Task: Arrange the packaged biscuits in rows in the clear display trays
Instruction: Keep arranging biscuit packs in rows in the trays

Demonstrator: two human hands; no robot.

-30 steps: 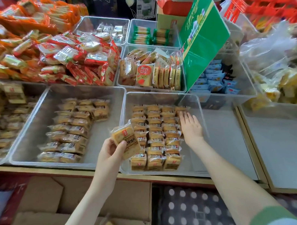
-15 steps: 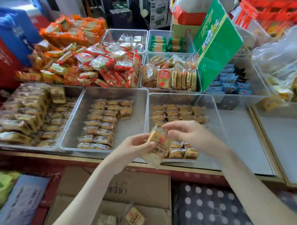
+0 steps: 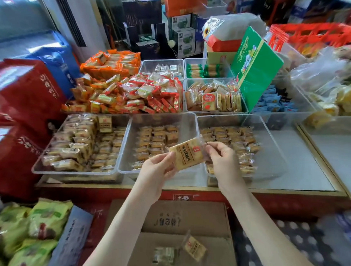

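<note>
Your left hand [image 3: 154, 173] gripped the left end of one biscuit packet [image 3: 186, 154], with the fingers curled round its edge. Your right hand [image 3: 223, 162] pinched the packet's right end at the clear wrapper. The packet was held up between both hands, tilted, with its printed face toward you. In the head view it sat in front of the meeting walls of the middle tray [image 3: 191, 125] and the right tray [image 3: 270, 149].

The middle tray held short rows of packets [image 3: 158, 140] toward its back and left. The right tray held longer rows [image 3: 235, 139] along its left side, from back to front. The left tray [image 3: 39, 168] held packets stacked less evenly. All three trays stood side by side on the tabletop [image 3: 303, 168].

Below the front edge lay a cardboard box [image 3: 183, 218] with loose packets [image 3: 194, 249] on it.
</note>
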